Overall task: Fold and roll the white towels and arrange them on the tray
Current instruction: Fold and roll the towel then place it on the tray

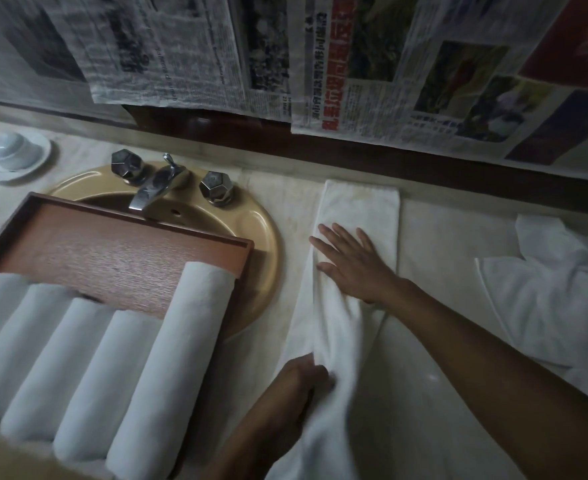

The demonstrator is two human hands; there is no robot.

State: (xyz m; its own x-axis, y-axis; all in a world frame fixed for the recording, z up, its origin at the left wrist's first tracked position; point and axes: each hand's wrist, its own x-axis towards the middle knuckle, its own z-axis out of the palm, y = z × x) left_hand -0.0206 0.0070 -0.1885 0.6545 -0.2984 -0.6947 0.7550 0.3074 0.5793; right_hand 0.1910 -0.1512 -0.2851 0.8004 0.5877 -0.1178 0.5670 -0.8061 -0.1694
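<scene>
A white towel (358,209), folded into a long strip, lies on the pale counter to the right of the sink. My right hand (354,265) presses flat on its middle with straight fingers. At the strip's near end my left hand (296,379) grips a bunch of the cloth. A brown wooden tray (112,244) sits over the sink on the left and holds several rolled white towels (140,372) side by side.
A tan sink (261,237) with a chrome faucet (154,188) and two knobs lies behind the tray. Loose white towels (548,292) are heaped at the right. A white cup on a saucer (12,154) stands far left. Newspapers cover the wall.
</scene>
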